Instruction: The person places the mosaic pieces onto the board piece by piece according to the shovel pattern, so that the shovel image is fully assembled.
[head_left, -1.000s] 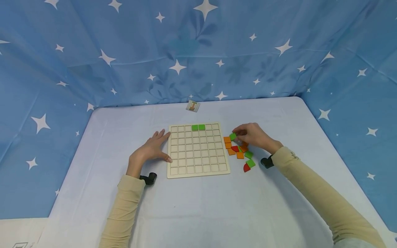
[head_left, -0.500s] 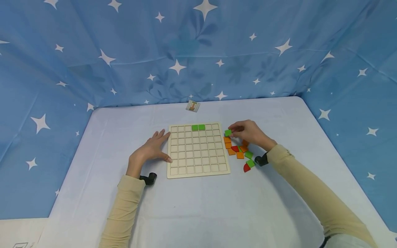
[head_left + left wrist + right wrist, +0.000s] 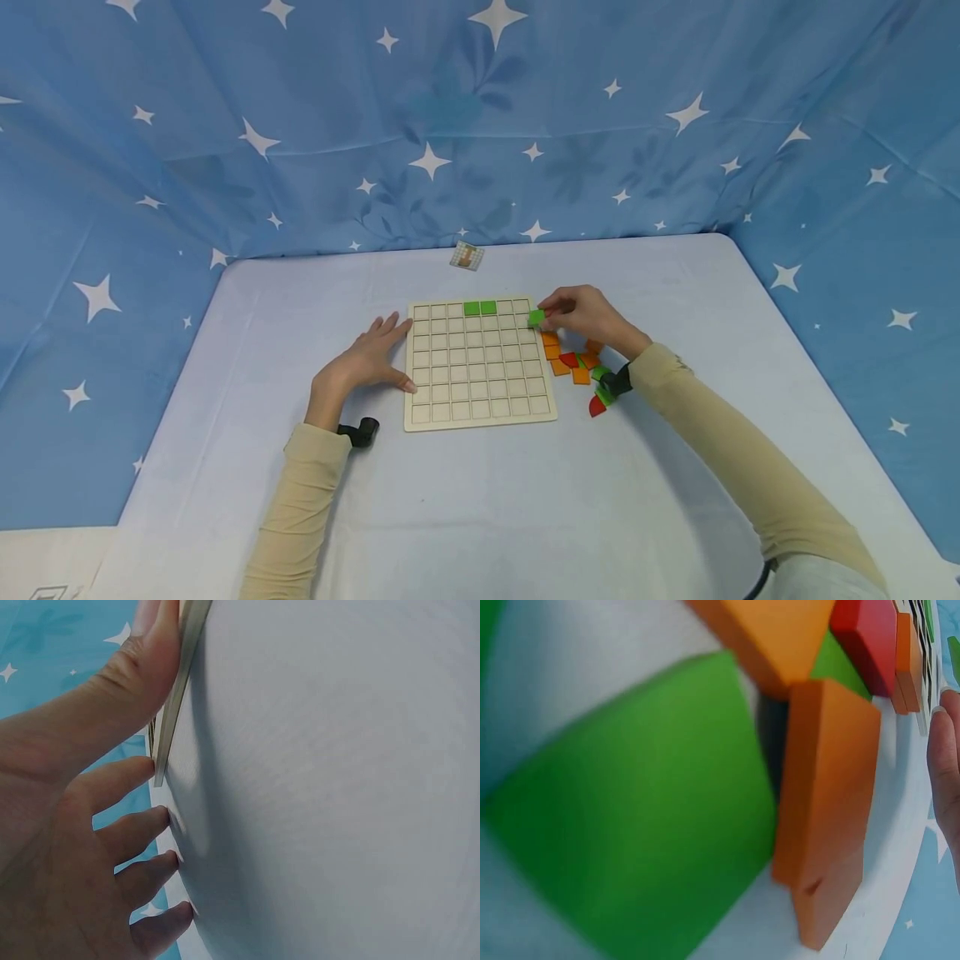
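Note:
A pale wooden grid board (image 3: 480, 367) lies on the table, with two green square tiles (image 3: 480, 308) side by side in its far row. My left hand (image 3: 369, 354) rests at the board's left edge, fingers spread and thumb on the rim; the left wrist view shows the thumb (image 3: 142, 675) against that edge. Over the board's far right edge, my right hand (image 3: 588, 315) pinches a green square tile (image 3: 536, 318) between thumb and fingertips. In the right wrist view only part of that hand (image 3: 946, 765) shows, at the right border.
Loose orange (image 3: 581, 377), green and red tiles lie in a pile right of the board, partly under my right wrist. A red quarter-round tile (image 3: 597, 407) lies at the pile's near end. A small patterned card (image 3: 467, 256) sits beyond the board. A blue star-printed curtain (image 3: 480, 125) surrounds the table.
My right hand has carried the green tile leftward and slightly away from me, from the pile to the board's right edge. The left hand has stayed in place.

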`<act>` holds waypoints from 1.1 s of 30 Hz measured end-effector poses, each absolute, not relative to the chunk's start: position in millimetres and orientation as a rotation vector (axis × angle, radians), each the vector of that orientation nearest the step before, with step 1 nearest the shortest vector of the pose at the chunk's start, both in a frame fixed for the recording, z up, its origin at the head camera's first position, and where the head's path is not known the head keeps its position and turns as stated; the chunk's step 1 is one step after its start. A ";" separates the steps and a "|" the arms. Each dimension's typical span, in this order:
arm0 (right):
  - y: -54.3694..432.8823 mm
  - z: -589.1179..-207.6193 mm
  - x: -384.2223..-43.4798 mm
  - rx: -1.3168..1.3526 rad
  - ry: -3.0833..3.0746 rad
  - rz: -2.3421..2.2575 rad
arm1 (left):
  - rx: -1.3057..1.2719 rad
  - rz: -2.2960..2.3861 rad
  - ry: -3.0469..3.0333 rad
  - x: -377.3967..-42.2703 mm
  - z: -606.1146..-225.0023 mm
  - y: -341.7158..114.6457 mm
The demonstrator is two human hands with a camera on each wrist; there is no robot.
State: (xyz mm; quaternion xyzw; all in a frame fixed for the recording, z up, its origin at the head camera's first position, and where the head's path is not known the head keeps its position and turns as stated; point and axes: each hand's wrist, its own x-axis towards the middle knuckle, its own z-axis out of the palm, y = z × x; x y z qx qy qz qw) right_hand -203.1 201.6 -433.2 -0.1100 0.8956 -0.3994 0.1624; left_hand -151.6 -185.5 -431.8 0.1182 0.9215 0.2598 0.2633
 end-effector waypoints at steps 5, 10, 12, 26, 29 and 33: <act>195.6 -435.0 -206.5 -0.323 2.534 -1.171 | 0.326 0.708 2.493 -151.6 -432.2 -186.2; 187.6 -436.3 -209.2 -0.344 2.513 -1.192 | 0.335 0.707 2.495 -151.2 -432.0 -186.5; 184.1 -437.4 -211.2 -0.345 2.512 -1.189 | 0.336 0.710 2.494 -151.1 -431.7 -186.4; 157.3 -435.5 -220.9 -0.392 2.493 -1.217 | 0.330 0.703 2.493 -152.1 -432.2 -186.4; 152.1 -436.4 -222.9 -0.417 2.491 -1.224 | 0.326 0.694 2.495 -152.3 -432.0 -186.5; 145.6 -437.8 -225.3 -0.430 2.478 -1.217 | 0.328 0.681 2.494 -152.1 -431.4 -186.7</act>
